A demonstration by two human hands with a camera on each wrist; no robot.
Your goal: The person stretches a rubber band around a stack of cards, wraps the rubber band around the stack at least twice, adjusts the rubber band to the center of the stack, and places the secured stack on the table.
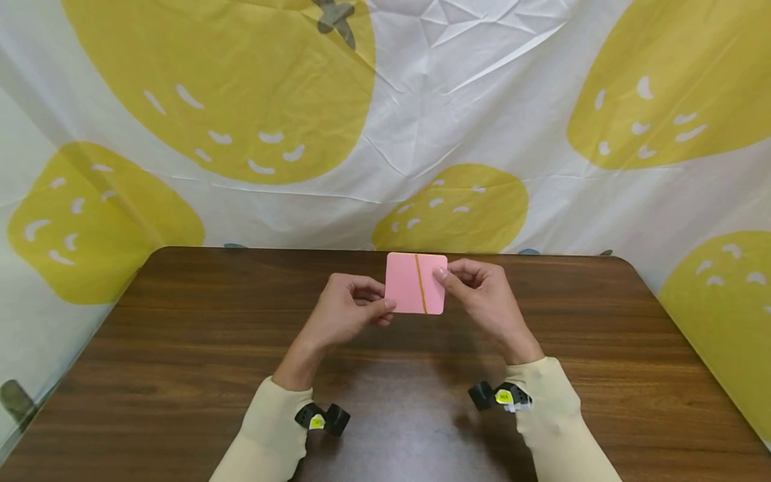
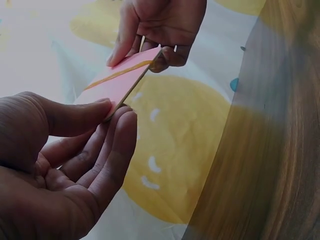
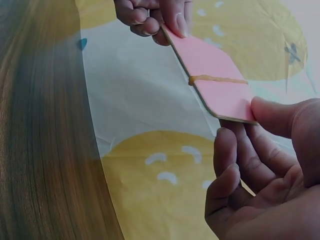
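Note:
A thin pink square card [image 1: 402, 281] with rounded corners is held up between both hands. Around it runs a tan rubber band [image 1: 421, 284], slightly slanted and nearer the right side. My left hand [image 1: 346, 309] pinches the lower left corner, thumb in front and fingers behind. On the right edge, my right hand [image 1: 484, 294] pinches the card with its thumb on the pink face. From the right wrist view, the card [image 3: 210, 57] shows a thin edge, and the rubber band [image 3: 220, 79] wraps over it. The card's back is mostly hidden.
A dark brown wooden table [image 1: 181, 361] lies beneath the hands. Behind it hangs a white cloth [image 1: 434, 127] printed with large yellow fruit shapes. Each wrist wears a small black camera, on the left sleeve [image 1: 265, 428] and right sleeve [image 1: 554, 415].

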